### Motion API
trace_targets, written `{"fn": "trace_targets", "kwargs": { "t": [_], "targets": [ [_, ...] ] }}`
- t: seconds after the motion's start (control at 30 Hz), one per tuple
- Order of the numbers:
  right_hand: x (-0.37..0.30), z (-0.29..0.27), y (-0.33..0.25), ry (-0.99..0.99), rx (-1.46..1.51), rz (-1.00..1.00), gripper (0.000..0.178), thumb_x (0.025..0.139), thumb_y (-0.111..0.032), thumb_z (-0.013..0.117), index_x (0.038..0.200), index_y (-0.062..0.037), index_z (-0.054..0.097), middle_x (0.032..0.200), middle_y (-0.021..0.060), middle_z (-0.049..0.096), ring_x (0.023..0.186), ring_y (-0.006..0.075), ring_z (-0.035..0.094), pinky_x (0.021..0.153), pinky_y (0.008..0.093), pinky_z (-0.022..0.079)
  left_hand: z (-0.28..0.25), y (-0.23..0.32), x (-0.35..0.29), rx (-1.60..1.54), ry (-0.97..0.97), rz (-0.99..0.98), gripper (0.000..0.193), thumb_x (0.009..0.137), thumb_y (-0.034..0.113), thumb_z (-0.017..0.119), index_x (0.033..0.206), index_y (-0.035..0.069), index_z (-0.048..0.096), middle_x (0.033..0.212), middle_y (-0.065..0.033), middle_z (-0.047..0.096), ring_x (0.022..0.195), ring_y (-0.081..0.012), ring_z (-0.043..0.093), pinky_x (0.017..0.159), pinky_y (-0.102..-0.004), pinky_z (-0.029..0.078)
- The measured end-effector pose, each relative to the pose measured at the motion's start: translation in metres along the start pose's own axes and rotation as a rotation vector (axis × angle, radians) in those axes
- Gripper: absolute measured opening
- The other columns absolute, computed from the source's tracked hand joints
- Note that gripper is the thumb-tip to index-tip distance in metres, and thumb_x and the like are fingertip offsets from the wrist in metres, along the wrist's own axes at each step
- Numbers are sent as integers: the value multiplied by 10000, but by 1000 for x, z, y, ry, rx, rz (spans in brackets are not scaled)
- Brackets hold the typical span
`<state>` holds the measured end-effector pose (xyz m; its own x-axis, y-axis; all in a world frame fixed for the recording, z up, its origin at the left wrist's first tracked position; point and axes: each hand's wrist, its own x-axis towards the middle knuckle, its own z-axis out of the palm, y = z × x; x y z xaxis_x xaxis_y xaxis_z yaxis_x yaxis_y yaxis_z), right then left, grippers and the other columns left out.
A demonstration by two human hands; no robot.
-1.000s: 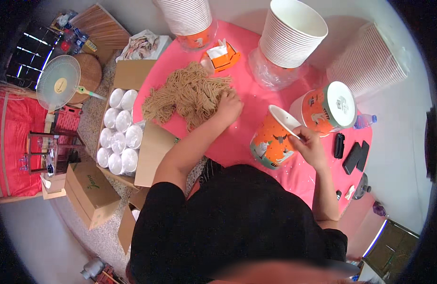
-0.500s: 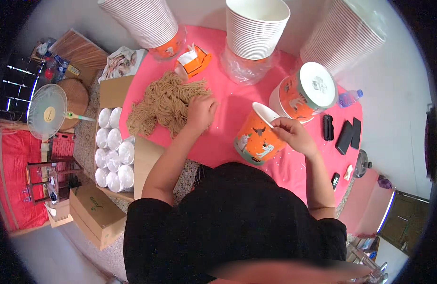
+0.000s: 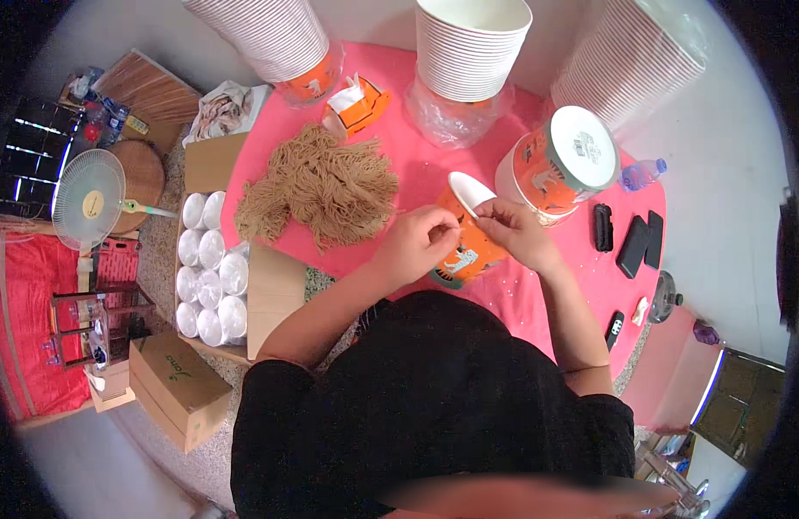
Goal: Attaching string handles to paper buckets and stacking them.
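Note:
An orange paper bucket (image 3: 461, 201) with printed animal figures and a white rim stands tilted on the pink table just in front of my body. My right hand (image 3: 518, 233) is closed on its upper right side by the rim. Against the bucket's left side is my left hand (image 3: 419, 243), thumb and fingers pinched together; whatever they hold is too small to make out. To the left lies a loose heap of tan cords (image 3: 330, 186). Just beyond my right hand, another orange bucket (image 3: 542, 177) carries a white-topped one upside down (image 3: 583, 147).
Tall stacks of white-rimmed buckets (image 3: 473, 52) line the back of the pink table (image 3: 391, 65). An orange tissue box (image 3: 358, 108) sits behind the cords. Right are a plastic bottle (image 3: 643, 175) and black phones (image 3: 633, 246). A carton of white rolls (image 3: 211, 251) stands left, near a fan (image 3: 88, 199).
My left hand has moved from the cord heap rightward to the bucket, fingers now pinched. My right hand has shifted slightly left along the rim, and the bucket sits a little further left.

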<state>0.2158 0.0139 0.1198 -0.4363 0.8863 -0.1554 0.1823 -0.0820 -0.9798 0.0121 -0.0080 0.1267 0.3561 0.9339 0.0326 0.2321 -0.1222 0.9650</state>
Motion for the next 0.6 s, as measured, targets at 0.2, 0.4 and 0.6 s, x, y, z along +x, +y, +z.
{"fn": "trace_targets", "kwargs": {
  "t": [0.2,0.4,0.6],
  "targets": [
    [2,8,-2,-28,-6,12,119,892,-77,524,970,3,564,810,-53,519,733,16,451,627,174,381,7,-17,7,349,122,246,105,727,87,627,758,23,550,709,-110,561,667,-259,582,603,-363,465],
    [3,12,0,-48,63,7,118,868,-51,535,953,23,570,825,-15,558,778,42,481,667,210,414,6,-18,7,412,132,196,102,741,89,621,771,9,565,726,-105,575,661,-231,591,602,-333,475],
    [1,14,-2,-72,48,13,120,886,-36,507,980,11,567,841,-35,543,768,32,473,673,186,402,6,-16,7,387,134,175,107,725,83,635,765,7,570,714,-103,580,634,-219,586,577,-326,473]
  ]
}}
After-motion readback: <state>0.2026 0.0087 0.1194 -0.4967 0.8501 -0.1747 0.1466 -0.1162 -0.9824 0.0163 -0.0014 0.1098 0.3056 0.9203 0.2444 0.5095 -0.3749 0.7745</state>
